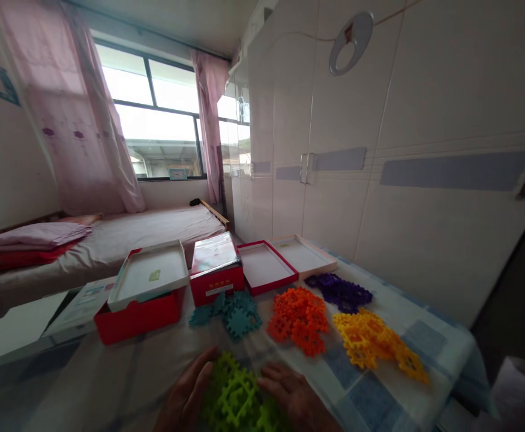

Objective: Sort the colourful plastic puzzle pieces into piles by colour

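My left hand (185, 396) and my right hand (296, 399) rest at the near edge of the table, one on each side of a heap of lime-green interlocking plastic tiles (237, 396). Both hands press against the heap with fingers cupped round it. Beyond it lie separate heaps of the same tiles: teal (230, 312), orange (299, 318), yellow (374, 342) and purple (339, 291).
A checked cloth (406, 396) covers the table. At its back stand a red box with a white lid (143, 297), a shut red box (216, 267), a red tray (266, 267) and a white tray (306, 255). A bed (109, 237), window and wardrobe lie beyond.
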Demonstrator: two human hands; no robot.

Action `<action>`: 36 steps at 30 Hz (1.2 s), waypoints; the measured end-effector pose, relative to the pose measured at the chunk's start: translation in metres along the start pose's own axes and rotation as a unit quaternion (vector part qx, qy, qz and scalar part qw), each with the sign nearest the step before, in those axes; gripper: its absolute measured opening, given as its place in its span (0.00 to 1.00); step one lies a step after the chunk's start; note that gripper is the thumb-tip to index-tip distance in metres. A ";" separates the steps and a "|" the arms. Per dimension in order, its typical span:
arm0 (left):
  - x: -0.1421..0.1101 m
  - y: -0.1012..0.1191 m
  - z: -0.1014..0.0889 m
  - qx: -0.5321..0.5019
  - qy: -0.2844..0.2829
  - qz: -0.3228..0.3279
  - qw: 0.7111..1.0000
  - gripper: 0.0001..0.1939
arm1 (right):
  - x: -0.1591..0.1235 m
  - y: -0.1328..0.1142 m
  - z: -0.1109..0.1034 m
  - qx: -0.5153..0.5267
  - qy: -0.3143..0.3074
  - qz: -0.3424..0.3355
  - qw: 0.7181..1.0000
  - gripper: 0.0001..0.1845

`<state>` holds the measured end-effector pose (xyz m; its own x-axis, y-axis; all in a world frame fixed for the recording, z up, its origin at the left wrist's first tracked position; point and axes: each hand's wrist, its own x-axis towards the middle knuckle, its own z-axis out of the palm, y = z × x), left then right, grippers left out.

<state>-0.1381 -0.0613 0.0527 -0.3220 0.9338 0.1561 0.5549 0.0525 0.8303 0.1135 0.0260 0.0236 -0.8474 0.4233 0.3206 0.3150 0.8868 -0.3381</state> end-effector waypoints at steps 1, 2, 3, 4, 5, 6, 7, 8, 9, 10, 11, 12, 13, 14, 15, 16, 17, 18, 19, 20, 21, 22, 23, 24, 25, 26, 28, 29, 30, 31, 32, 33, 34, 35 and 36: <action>0.001 -0.001 0.000 0.000 -0.002 0.001 1.000 0.31 | 0.001 0.001 0.000 -0.013 -0.002 -0.001 1.000 0.23; 0.001 -0.002 0.000 0.001 -0.002 0.002 1.000 0.30 | 0.002 0.001 -0.001 -0.024 -0.004 -0.003 1.000 0.23; 0.001 -0.003 0.000 0.002 0.000 0.004 1.000 0.30 | 0.003 0.000 -0.002 -0.032 -0.005 -0.003 0.999 0.23; 0.001 -0.003 0.000 0.002 0.002 0.006 1.000 0.29 | 0.003 -0.001 -0.004 -0.038 -0.007 -0.004 0.999 0.24; 0.001 -0.003 0.001 0.003 0.003 0.007 1.000 0.28 | 0.004 -0.002 -0.005 -0.041 -0.009 -0.004 0.999 0.24; 0.001 -0.003 0.001 0.003 0.004 0.006 1.000 0.28 | 0.004 -0.003 -0.007 -0.043 -0.011 -0.004 0.999 0.23; 0.000 -0.001 0.001 0.004 0.005 0.006 1.000 0.28 | 0.003 -0.004 -0.008 -0.043 -0.011 -0.003 0.999 0.22; 0.000 0.000 0.001 0.005 0.006 0.005 1.000 0.28 | 0.002 -0.004 -0.009 -0.040 -0.010 -0.001 0.999 0.21; 0.000 0.002 0.000 0.008 0.006 0.003 1.000 0.28 | 0.002 -0.004 -0.009 -0.033 -0.006 0.000 0.999 0.21; -0.001 0.003 0.000 0.010 0.005 0.002 1.000 0.28 | 0.000 -0.004 -0.008 -0.023 -0.001 -0.003 1.000 0.22; -0.001 0.005 0.000 0.013 0.006 0.001 1.000 0.28 | -0.001 -0.003 -0.007 -0.010 0.005 -0.006 1.000 0.24; -0.002 0.007 0.000 0.016 0.005 -0.001 1.000 0.28 | -0.002 -0.003 -0.006 0.004 0.011 -0.007 1.000 0.26; -0.002 0.009 -0.001 0.019 0.006 -0.002 1.000 0.28 | -0.003 -0.003 -0.005 0.018 0.018 -0.005 1.000 0.30; -0.003 0.010 -0.001 0.022 0.007 -0.003 1.000 0.28 | -0.005 -0.004 -0.004 0.030 0.026 -0.001 0.999 0.34; -0.003 0.011 -0.001 0.025 0.008 -0.003 1.000 0.28 | -0.006 -0.005 -0.003 0.038 0.031 0.005 0.999 0.36; -0.003 0.012 -0.001 0.028 0.009 -0.002 1.000 0.28 | -0.006 -0.006 -0.003 0.043 0.031 0.011 0.999 0.38; -0.003 0.013 -0.001 0.031 0.010 -0.001 0.999 0.28 | -0.007 -0.008 -0.004 0.046 0.028 0.016 0.998 0.39; -0.003 0.013 -0.001 0.034 0.011 -0.001 0.999 0.29 | -0.007 -0.010 -0.006 0.048 0.023 0.017 0.998 0.39; -0.003 0.013 -0.001 0.037 0.016 -0.003 0.999 0.29 | -0.007 -0.012 -0.008 0.050 0.018 0.017 0.998 0.39; -0.003 0.013 -0.001 0.040 0.018 -0.005 0.999 0.29 | -0.007 -0.015 -0.012 0.053 0.012 0.017 0.998 0.39; -0.003 0.012 -0.001 0.043 0.021 -0.006 0.999 0.29 | -0.007 -0.017 -0.015 0.057 0.008 0.018 0.998 0.39; -0.003 0.012 0.000 0.046 0.022 -0.007 0.999 0.29 | -0.006 -0.020 -0.018 0.060 0.007 0.020 0.998 0.39; -0.003 0.011 0.000 0.048 0.021 -0.007 0.999 0.29 | -0.006 -0.022 -0.021 0.061 0.006 0.024 0.998 0.39; -0.003 0.011 0.000 0.050 0.020 -0.006 0.999 0.29 | -0.006 -0.023 -0.023 0.061 0.005 0.025 0.998 0.39; -0.003 0.010 -0.001 0.052 0.018 -0.005 0.998 0.29 | -0.006 -0.024 -0.024 0.058 0.004 0.025 0.998 0.39; -0.003 0.010 -0.001 0.053 0.016 -0.005 0.998 0.29 | -0.005 -0.023 -0.023 0.053 0.003 0.021 0.998 0.39; -0.003 0.010 -0.001 0.055 0.012 -0.006 0.998 0.29 | -0.005 -0.021 -0.021 0.042 0.002 0.011 0.999 0.39; -0.003 0.010 -0.001 0.055 0.010 -0.005 0.998 0.29 | -0.006 -0.020 -0.019 0.037 0.002 0.005 0.999 0.40; -0.003 0.010 -0.001 0.055 0.009 -0.005 0.998 0.30 | -0.006 -0.018 -0.017 0.031 0.004 0.001 1.000 0.40; -0.003 0.011 -0.001 0.055 0.010 -0.003 0.998 0.30 | -0.006 -0.017 -0.015 0.026 0.007 -0.001 1.000 0.40; -0.003 0.011 -0.001 0.054 0.010 -0.001 0.998 0.30 | -0.006 -0.016 -0.014 0.022 0.010 -0.003 1.000 0.40; -0.002 0.011 -0.001 0.053 0.012 0.001 0.999 0.30 | -0.006 -0.015 -0.013 0.018 0.013 -0.005 1.000 0.40; -0.002 0.011 0.000 0.052 0.015 0.002 0.999 0.30 | -0.006 -0.014 -0.012 0.015 0.015 -0.006 1.000 0.40; -0.002 0.010 0.000 0.051 0.016 0.002 0.999 0.30 | -0.006 -0.014 -0.012 0.013 0.016 -0.007 1.000 0.40; -0.002 0.009 0.000 0.050 0.015 0.001 0.999 0.30 | -0.006 -0.014 -0.013 0.012 0.015 -0.008 1.000 0.40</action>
<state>-0.1324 -0.0630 0.0603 -0.3436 0.9226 0.1753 0.6288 0.0874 0.7726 0.1197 0.0130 0.0381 -0.8394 0.4141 0.3520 0.2907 0.8893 -0.3531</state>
